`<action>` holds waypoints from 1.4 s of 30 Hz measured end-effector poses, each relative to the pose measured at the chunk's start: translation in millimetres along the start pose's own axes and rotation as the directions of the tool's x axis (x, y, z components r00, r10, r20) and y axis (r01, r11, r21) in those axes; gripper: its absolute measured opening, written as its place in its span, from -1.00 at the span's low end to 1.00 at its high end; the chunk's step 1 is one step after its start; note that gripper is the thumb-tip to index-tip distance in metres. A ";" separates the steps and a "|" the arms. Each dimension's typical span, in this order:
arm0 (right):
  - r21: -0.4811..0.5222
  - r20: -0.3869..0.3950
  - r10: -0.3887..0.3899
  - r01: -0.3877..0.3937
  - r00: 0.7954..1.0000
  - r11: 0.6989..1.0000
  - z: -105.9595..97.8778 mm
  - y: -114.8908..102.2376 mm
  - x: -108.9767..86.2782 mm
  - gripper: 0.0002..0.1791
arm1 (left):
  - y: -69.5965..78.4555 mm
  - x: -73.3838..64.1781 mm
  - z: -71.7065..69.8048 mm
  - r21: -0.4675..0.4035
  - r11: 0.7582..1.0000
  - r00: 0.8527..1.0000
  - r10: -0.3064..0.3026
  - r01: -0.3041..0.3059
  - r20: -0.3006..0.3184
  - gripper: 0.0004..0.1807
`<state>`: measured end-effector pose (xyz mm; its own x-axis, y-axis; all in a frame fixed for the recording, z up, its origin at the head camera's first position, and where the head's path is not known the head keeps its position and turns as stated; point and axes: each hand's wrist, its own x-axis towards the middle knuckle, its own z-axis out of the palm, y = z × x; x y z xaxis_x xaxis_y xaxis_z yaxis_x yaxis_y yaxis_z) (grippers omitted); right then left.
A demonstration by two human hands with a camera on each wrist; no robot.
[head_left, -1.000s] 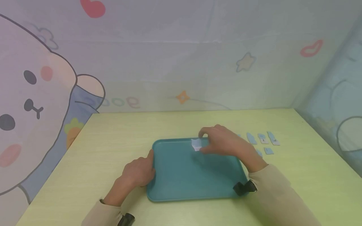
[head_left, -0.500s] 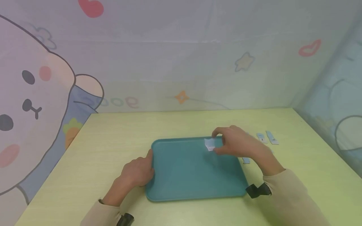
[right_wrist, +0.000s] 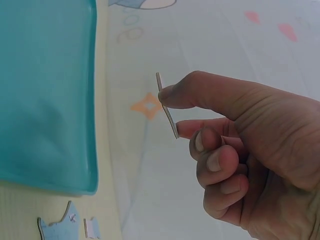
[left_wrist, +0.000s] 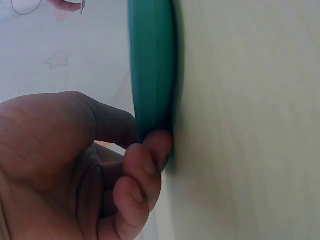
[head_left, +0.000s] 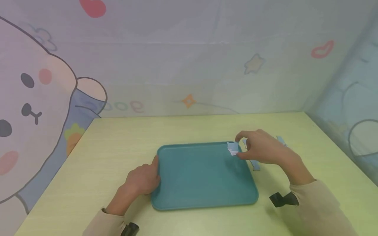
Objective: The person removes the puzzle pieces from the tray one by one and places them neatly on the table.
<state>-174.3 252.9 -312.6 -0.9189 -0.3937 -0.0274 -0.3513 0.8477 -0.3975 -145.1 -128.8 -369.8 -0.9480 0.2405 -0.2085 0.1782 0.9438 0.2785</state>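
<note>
A teal tray (head_left: 203,180) lies on the table. My left hand (head_left: 143,178) grips its left edge; the left wrist view shows the thumb and curled fingers (left_wrist: 137,172) at the tray's rim. Over the tray's far right corner, my right hand (head_left: 262,147) pinches a small light-blue and white puzzle piece (head_left: 232,148) between thumb and finger. The right wrist view has this puzzle piece (right_wrist: 167,106) nearly edge-on, held up off the tray, with the other fingers curled below. Little of the piece's printed face can be made out.
Several loose puzzle pieces lie on the pale wooden table (head_left: 124,131) right of the tray, partly hidden by the right hand and arm. One piece (head_left: 254,165) is close to the tray's right edge. A printed cloth backdrop (head_left: 165,65) rises behind the table.
My right hand has moved right with the puzzle piece, from over the tray's far middle to its far right corner. My left hand keeps its grip on the tray.
</note>
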 end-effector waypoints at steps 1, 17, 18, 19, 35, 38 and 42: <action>0.001 -0.002 0.003 -0.003 1.000 1.000 -0.2 1.9 -1.1 -0.56 | 0.2 0.0 -0.1 0.000 1.000 1.000 -0.001 0.001 0.000 -0.25; 0.077 0.010 0.073 -0.073 0.997 0.994 -13.2 16.4 -11.7 -0.50 | -1.2 -0.2 -1.0 -0.008 1.000 1.000 -0.004 0.004 0.004 -0.24; 0.073 0.008 0.081 -0.082 0.997 0.994 -14.7 18.4 -12.3 -0.51 | -1.3 -0.3 -1.1 -0.008 1.000 1.000 -0.004 0.004 0.004 -0.24; 0.071 0.008 0.091 -0.091 0.996 0.993 -16.3 20.9 -13.3 -0.51 | -1.3 -0.3 -1.2 -0.010 1.000 1.000 -0.002 0.002 0.003 -0.24; 0.067 0.024 0.216 -0.217 0.976 0.974 -38.1 83.1 -34.3 -0.49 | -1.0 2.6 -0.4 -0.003 1.000 1.000 -0.003 0.003 0.007 -0.24; 0.069 0.023 0.234 -0.235 0.972 0.969 -40.3 93.4 -37.7 -0.48 | -1.0 3.2 -0.1 -0.003 1.000 1.000 -0.005 0.005 0.006 -0.24; 0.072 0.035 0.265 -0.267 0.964 0.961 -41.6 105.7 -41.2 -0.45 | -0.9 4.5 1.0 -0.002 1.000 1.000 -0.005 0.005 0.007 -0.24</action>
<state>-181.1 373.6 -315.4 -0.9721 -0.1674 -0.1641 -0.0796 0.8941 -0.4406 -149.3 -128.4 -372.0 -0.9470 0.2377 -0.2161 0.1734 0.9445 0.2790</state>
